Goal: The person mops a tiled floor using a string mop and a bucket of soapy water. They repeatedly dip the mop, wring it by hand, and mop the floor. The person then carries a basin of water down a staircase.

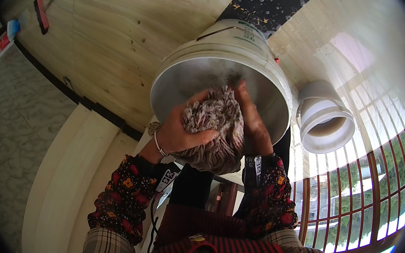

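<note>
My left hand is closed around a bunched grey-brown string mop head, thumb across its front. My right hand lies along the mop head's right side with its fingers stretched out; the hand is slightly blurred, and its palm side is hidden. Both hands are at the near side of the mouth of a large white plastic bucket. Dark, murky patches show on the bucket's inside beyond my fingers. The strings hang down in front of my dark trousers.
To the right stands a smaller white bucket with cloudy brownish liquid. A broom with a red head is at the far left, near a blue and red packet. A pale step lies at left; a barred window at right.
</note>
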### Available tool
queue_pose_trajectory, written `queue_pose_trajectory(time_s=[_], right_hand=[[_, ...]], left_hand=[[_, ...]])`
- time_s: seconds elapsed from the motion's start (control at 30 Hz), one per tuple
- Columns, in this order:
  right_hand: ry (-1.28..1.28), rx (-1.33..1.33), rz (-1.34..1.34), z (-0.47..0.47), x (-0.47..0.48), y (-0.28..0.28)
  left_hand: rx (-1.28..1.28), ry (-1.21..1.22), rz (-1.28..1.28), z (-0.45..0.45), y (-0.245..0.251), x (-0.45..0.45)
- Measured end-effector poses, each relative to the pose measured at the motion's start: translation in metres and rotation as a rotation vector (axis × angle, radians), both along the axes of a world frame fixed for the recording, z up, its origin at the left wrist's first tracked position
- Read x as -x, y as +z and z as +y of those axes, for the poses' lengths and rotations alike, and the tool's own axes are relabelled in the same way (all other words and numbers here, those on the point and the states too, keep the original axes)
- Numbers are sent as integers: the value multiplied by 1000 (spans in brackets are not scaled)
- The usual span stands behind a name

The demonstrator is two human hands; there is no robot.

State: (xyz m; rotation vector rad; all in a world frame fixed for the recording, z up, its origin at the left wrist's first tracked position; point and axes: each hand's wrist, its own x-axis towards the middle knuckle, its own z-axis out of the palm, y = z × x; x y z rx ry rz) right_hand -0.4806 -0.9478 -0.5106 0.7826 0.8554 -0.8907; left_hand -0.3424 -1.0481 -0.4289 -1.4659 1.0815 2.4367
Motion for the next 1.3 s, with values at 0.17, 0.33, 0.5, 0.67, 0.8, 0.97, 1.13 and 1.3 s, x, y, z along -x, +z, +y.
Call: queue_pose_trajectory(time_s=[0.17, 0.33, 0.5, 0.67, 0.8, 0.97, 1.13, 1.3], right_hand=[[-244, 132, -160, 6, -9, -3], [-78, 433, 225, 2, 13, 11], [310, 682, 952, -1, 7, 38], [482, 594, 1079, -10, -7, 33], [641, 452, 1038, -14, -9, 27], [788, 370, 1074, -16, -8, 27], [866, 351, 1119, -18, -14, 22], [810, 432, 1113, -16, -6, 24]], left_hand=[[-17, 36, 19, 1, -4, -7], [4, 3, -49, 2, -23, -10], [82, 21, 102, 0, -30, -2], [64, -256, 104, -11, -28, 3], [79, -469, -52, -12, -34, 5], [159, -498, -152, -5, -36, 7], [167, -559, -187, -6, -38, 8], [197, -529, -161, -6, -35, 5]])
